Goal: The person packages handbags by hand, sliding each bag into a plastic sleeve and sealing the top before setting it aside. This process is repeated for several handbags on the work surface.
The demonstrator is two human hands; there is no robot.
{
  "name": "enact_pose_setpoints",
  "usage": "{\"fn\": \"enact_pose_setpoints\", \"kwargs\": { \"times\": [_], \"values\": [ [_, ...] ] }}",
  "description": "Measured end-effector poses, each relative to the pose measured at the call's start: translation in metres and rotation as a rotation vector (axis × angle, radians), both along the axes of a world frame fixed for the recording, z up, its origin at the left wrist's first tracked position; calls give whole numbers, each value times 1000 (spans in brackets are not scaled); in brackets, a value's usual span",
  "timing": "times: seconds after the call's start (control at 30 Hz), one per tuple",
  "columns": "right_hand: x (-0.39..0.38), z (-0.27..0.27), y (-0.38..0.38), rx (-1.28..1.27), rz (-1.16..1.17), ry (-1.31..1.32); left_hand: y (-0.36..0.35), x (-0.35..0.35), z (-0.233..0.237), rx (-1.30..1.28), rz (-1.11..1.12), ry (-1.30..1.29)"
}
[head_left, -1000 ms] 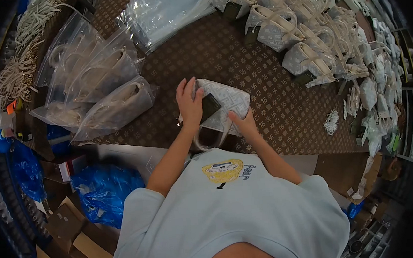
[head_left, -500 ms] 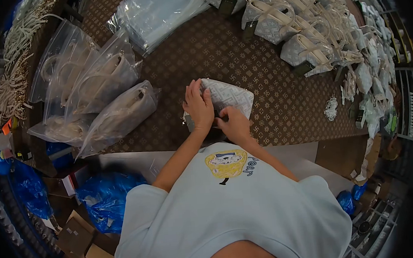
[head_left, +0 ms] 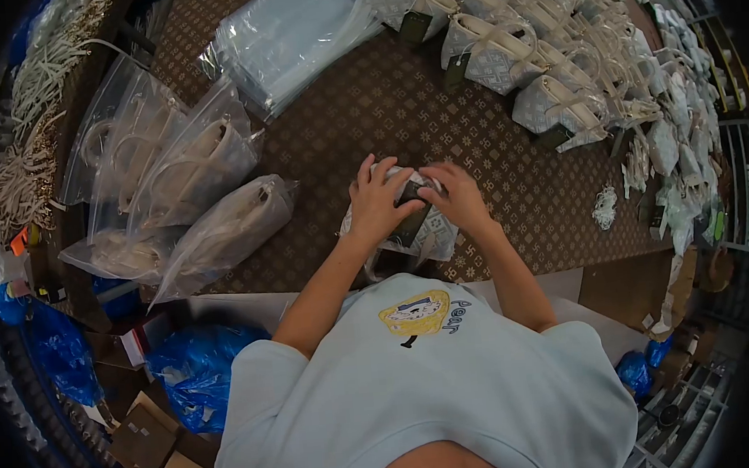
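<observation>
A small white patterned handbag [head_left: 423, 234] rests at the near edge of the brown patterned table [head_left: 382, 101], right in front of me. My left hand [head_left: 378, 200] grips its left side with fingers spread over the top. My right hand [head_left: 458, 197] holds its upper right part. Between the two hands shows a dark tag [head_left: 409, 194] attached to the bag. Most of the bag is hidden under my hands.
Bagged handbags in clear plastic [head_left: 216, 233] lie at the left. A stack of empty clear bags [head_left: 288, 30] sits at the back. Several unbagged white handbags [head_left: 501, 48] line the back right. Blue plastic [head_left: 195, 362] and cardboard boxes [head_left: 149, 441] lie on the floor at left.
The bag has been turned and drawn closer to the table edge. My right hand moved from the bag's near side up onto its top right; my left hand stayed on its left side.
</observation>
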State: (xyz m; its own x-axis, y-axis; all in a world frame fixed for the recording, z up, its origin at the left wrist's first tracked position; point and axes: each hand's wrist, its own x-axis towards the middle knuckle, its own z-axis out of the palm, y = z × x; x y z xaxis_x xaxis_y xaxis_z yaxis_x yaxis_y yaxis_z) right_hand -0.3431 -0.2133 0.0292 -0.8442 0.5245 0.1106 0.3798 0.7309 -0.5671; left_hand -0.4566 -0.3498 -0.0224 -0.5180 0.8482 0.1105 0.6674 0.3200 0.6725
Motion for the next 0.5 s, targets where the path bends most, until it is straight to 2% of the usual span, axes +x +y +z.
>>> {"fn": "enact_pose_setpoints", "kwargs": {
  "times": [0.03,0.07,0.13,0.2,0.23,0.27,0.37,0.43,0.47,0.5],
  "values": [
    [4,-3,2,-418,21,-124,-1,6,-1,21,30,37],
    [9,-9,3,-301,86,-86,-4,13,4,42,64,82],
    [14,-15,0,-280,116,-66,-7,14,12,-6,106,43],
    [13,-19,1,-258,127,-49,-5,-3,11,-41,47,-139],
    [13,-18,0,-146,158,-18,3,-24,9,-38,71,-47],
    [12,-18,-1,-34,187,13,19,-51,7,-7,198,-22],
    [13,-19,-1,-116,150,17,71,-157,-19,134,548,115],
    [14,-21,4,-106,148,31,104,-214,-40,36,662,126],
    [15,-22,3,-115,147,33,116,-224,-40,48,663,129],
    [14,-23,3,-121,145,37,129,-234,-39,-81,620,180]
  ]
}}
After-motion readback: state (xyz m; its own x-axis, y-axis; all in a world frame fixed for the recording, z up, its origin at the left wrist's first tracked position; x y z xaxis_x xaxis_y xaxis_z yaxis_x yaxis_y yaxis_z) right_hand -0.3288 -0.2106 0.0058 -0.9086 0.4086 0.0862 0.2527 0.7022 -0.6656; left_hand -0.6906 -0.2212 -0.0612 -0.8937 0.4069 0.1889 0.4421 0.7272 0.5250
